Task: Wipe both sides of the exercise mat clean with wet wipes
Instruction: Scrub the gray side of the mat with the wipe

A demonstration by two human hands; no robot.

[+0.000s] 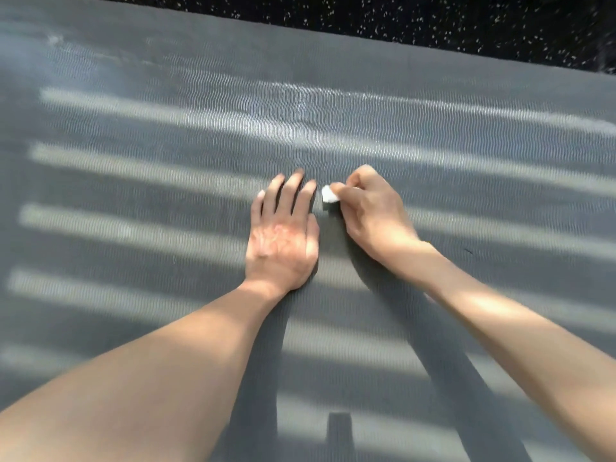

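A grey exercise mat [166,195] with a fine wavy ribbed texture fills almost the whole view, striped by bands of sunlight. My left hand [283,238] rests flat on the mat near the middle, fingers straight and spread. Just to its right, my right hand [373,211] is curled around a small white wet wipe [329,195], of which only a folded corner shows past the fingers; the hand holds it down against the mat. A paler, shiny streak runs across the mat beyond the hands.
Beyond the mat's far edge lies black floor with white speckles [400,18]. The mat runs out of view on the left, right and near sides.
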